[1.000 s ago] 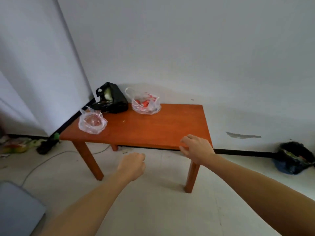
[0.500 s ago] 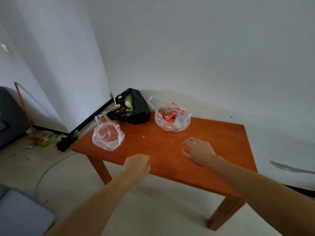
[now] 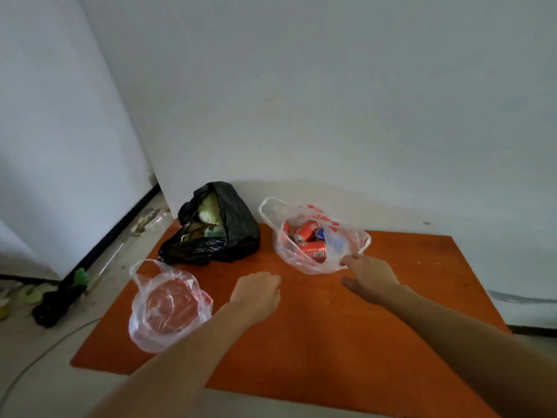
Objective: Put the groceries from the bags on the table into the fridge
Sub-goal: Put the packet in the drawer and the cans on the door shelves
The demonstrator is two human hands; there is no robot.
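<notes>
Three bags sit on the orange table [image 3: 346, 342]. A black bag [image 3: 238, 233] with green vegetables stands at the back left. To its right a clear bag with red print [image 3: 343, 239] holds several red cans [image 3: 315, 250]. A second clear bag [image 3: 168, 309] with something red inside lies at the front left. My right hand [image 3: 369, 277] reaches over the table with loosely spread fingers, its fingertips at the can bag's near right edge. Between the two clear bags my left hand [image 3: 257, 294] hovers over the table with curled fingers and holds nothing.
White walls close the corner behind the table. On the floor at the left lie a black object [image 3: 57, 303], green and yellow items [image 3: 33, 292], a thin rod and a grey cable [image 3: 45, 354]. No fridge is in view.
The view has closed in on the table. Both hands have moved forward over the tabletop, and my right hand has reached the can bag's edge.
</notes>
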